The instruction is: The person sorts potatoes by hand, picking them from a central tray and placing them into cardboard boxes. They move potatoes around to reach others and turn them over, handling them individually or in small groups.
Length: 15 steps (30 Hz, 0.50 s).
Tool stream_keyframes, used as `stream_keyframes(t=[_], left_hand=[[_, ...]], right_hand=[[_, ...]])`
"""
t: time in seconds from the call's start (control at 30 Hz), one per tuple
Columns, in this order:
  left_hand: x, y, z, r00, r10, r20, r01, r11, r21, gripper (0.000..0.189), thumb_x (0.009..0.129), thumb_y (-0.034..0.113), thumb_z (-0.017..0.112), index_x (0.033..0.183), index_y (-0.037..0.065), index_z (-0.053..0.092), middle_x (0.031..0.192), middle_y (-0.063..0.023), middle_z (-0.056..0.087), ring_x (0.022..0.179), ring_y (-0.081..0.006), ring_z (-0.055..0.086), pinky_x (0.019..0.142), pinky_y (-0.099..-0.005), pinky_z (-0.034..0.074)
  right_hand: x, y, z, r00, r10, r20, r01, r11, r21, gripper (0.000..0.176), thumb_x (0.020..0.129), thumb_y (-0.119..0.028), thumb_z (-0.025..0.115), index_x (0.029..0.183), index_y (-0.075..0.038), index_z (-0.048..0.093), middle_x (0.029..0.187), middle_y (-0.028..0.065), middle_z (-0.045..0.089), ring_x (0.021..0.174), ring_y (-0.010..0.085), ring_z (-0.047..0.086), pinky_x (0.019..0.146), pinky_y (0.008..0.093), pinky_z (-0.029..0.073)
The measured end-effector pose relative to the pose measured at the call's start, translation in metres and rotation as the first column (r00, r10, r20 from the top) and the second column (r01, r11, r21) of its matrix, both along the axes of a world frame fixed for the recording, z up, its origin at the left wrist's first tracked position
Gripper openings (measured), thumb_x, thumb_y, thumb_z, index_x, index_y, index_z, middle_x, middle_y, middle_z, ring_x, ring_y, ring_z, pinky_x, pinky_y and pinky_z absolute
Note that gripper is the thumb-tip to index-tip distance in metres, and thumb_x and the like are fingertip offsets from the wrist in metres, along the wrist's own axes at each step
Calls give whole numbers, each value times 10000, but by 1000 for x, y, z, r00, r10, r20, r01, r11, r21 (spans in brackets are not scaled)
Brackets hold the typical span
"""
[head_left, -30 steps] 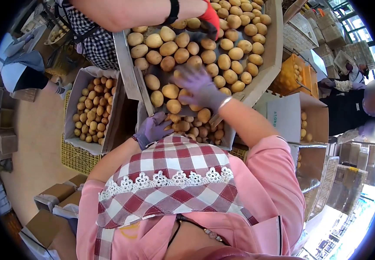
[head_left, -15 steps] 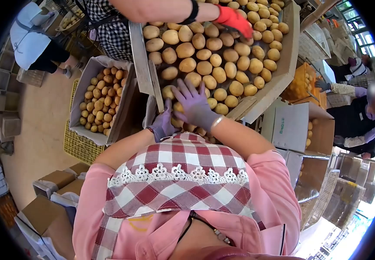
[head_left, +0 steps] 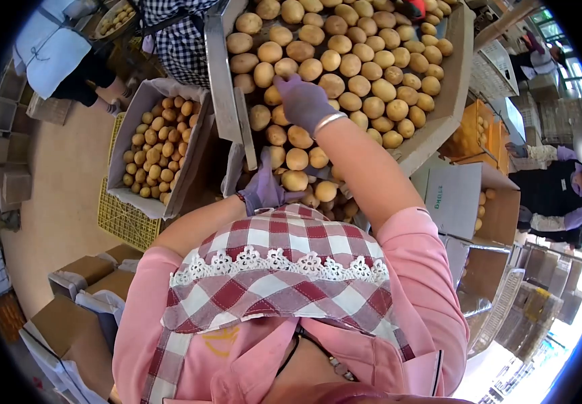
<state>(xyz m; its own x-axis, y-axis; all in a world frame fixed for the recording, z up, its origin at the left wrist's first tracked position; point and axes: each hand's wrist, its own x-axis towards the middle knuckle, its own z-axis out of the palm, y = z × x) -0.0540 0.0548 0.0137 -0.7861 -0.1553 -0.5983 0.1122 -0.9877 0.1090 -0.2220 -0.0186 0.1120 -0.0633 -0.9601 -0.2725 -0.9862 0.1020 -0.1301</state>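
Observation:
Round yellow-brown fruits (head_left: 349, 65), rather like potatoes, cover a wooden-sided sorting tray (head_left: 439, 131). My right hand (head_left: 304, 104), in a purple-grey glove, reaches palm down over the tray's left part, its fingers on or just above the fruits. Some fingertips are hidden, and no grasp shows. By the near left corner, my left hand (head_left: 264, 187), gloved alike, has its thumb raised and its fingers extended beside the fruits at the tray's near outlet. More fruits (head_left: 325, 191) lie there, just in front of my checked apron.
On the left, a lined crate (head_left: 119, 192) of the same fruits stands by a yellow plastic pallet (head_left: 127, 221). A co-worker's red glove (head_left: 412, 8) is at the tray's far edge. Cardboard boxes (head_left: 499, 195) stand to the right, with another person (head_left: 550, 188) beyond.
My right hand has moved farther over the tray from beside my left hand. Fruits at the outlet are now uncovered. My left hand has shifted slightly down. The red-gloved arm has drawn away.

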Motion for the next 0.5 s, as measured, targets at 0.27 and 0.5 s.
stream_keyframes(t=[0.27, 0.5], left_hand=[[-23, 12, 9, 956, 75, 284, -64, 997, -49, 852, 830, 690, 498, 1438, 147, 250, 1450, -139, 305, 1242, -347, 442, 1004, -569, 398], [-2, -1, -22, 992, -120, 32, 123, 981, -151, 631, 919, 508, 469, 1404, 131, 326, 1397, -105, 408, 1289, -301, 404, 1049, -524, 369]], right_hand=[[-35, -4, 8, 981, 133, 143, -157, 973, 168, 573, 850, -138, 584, 1386, -173, 383, 1238, 128, 585, 1026, 297, 634, 782, 405, 528], [-15, -13, 4, 983, 159, 89, -172, 972, 163, 556, 730, -541, 698, 1009, -59, 702, 1049, 139, 688, 971, 290, 661, 829, 396, 518]])
